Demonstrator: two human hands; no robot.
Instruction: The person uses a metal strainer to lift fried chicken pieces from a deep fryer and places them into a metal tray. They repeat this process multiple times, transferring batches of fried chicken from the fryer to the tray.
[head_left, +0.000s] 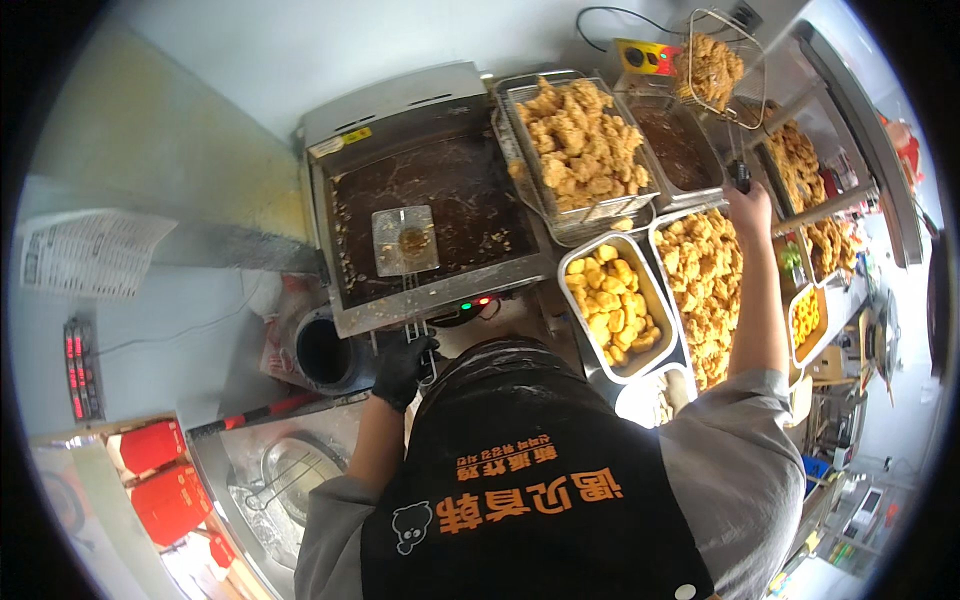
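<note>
My left hand (403, 365), in a black glove, grips the wire handle of a square mesh skimmer (405, 240). The skimmer's flat head is over the dark oil of a wide steel deep fryer (442, 180), with crumbs and a small brown bit on it. My bare right hand (748, 206) is closed around the black handle of a small wire fry basket (750, 82). That basket is raised at the upper right with a lump of fried chicken (709, 71) in it. Below and left of it lies a smaller fryer tank (673, 146) of brown oil.
A large wire basket of fried chicken (585, 142) stands between the fryers. Nearer me are a tray of yellow nuggets (616, 300) and a tray of fried chicken pieces (701, 285). A metal-framed display shelf (847, 135) borders the right. A dark-mouthed pot (326, 349) and a sieve (304, 476) sit at left.
</note>
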